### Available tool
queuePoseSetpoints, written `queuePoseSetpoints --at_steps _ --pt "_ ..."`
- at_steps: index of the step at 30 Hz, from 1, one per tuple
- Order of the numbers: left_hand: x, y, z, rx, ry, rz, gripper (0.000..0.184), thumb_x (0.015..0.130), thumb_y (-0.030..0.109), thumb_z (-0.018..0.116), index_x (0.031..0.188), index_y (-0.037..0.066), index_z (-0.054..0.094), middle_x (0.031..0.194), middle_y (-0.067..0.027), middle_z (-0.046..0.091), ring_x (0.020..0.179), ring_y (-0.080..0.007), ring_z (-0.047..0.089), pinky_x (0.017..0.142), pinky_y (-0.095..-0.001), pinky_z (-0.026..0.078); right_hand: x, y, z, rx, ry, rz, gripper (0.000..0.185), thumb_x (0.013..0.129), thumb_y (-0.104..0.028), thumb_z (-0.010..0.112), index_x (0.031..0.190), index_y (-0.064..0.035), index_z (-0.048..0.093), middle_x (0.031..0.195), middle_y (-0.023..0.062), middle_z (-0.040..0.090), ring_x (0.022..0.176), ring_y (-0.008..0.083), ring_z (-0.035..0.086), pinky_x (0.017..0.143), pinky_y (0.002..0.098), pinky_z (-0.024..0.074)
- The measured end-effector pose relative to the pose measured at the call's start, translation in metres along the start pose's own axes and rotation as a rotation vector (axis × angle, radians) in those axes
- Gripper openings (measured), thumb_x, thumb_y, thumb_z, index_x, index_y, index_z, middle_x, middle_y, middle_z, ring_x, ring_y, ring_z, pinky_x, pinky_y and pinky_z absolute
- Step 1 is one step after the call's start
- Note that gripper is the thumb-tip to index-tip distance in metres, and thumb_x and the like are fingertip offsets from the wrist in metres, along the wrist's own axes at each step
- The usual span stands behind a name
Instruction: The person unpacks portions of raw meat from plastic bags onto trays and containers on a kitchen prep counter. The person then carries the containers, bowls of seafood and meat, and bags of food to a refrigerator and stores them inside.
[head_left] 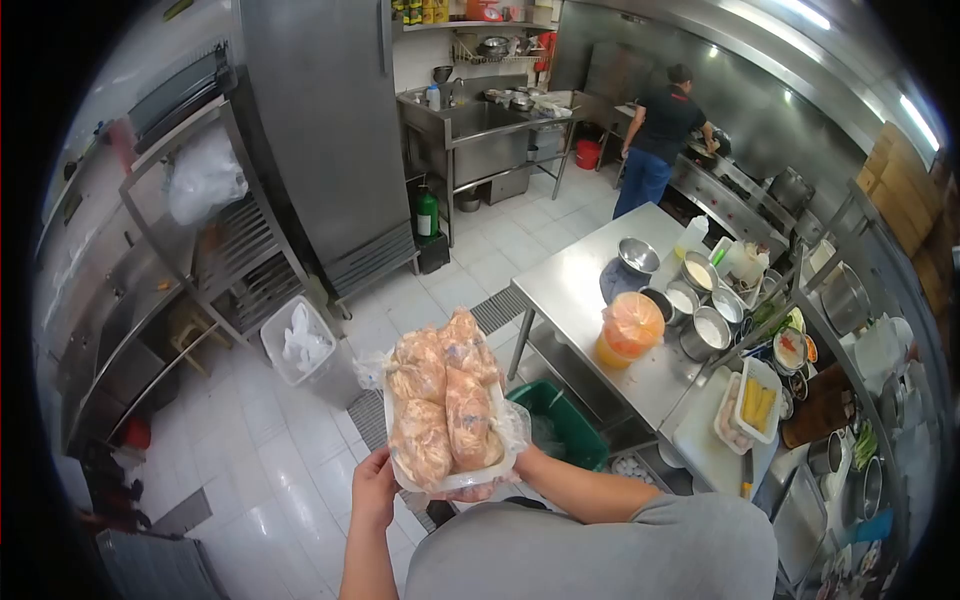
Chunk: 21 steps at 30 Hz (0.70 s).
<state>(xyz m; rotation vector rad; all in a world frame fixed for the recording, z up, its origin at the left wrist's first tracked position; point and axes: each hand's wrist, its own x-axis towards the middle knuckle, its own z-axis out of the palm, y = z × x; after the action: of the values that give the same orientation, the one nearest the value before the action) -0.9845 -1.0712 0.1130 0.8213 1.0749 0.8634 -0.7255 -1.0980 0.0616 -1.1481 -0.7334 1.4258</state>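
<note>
The left hand (374, 490), its arm upright, grips the near left side of a white tray (403, 479); the right hand (519, 462), arm angled in from the right, is mostly hidden at the opposite side, its grip unclear. The tray, held before the body, bears plastic-bagged raw meat (467, 410). Farther off, labels on a green cylinder (427, 213) and yellow containers (428, 13) are too small to read.
</note>
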Motion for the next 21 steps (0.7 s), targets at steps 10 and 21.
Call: queuePoseSetpoints --at_steps 10,21 --pt "0.177 0.055 -0.030 0.028 -0.409 -0.269 0.017 0.095 0.011 0.064 0.108 0.001 0.062 0.099 -0.0054 0.069 0.086 -0.0157 0.068 0.076 -0.0324 0.057 0.117 -0.014 0.043 0.095 0.170 -0.041 0.033 0.101 -0.024 0.056 0.128 -0.0053 0.059 0.120 0.0095 0.065 0.111 0.0232 0.062 0.095 0.0397 0.0494" --pt "0.366 0.119 0.036 0.175 -0.580 -0.221 0.027 0.101 0.018 0.057 0.124 0.003 0.057 0.108 -0.0061 0.067 0.098 -0.0166 0.064 0.084 -0.0334 0.054 0.275 -0.061 -0.015 0.176 0.348 -0.102 0.034 0.100 -0.024 0.056 0.129 -0.0055 0.059 0.121 0.0095 0.064 0.112 0.0233 0.061 0.095 0.0399 0.0492"
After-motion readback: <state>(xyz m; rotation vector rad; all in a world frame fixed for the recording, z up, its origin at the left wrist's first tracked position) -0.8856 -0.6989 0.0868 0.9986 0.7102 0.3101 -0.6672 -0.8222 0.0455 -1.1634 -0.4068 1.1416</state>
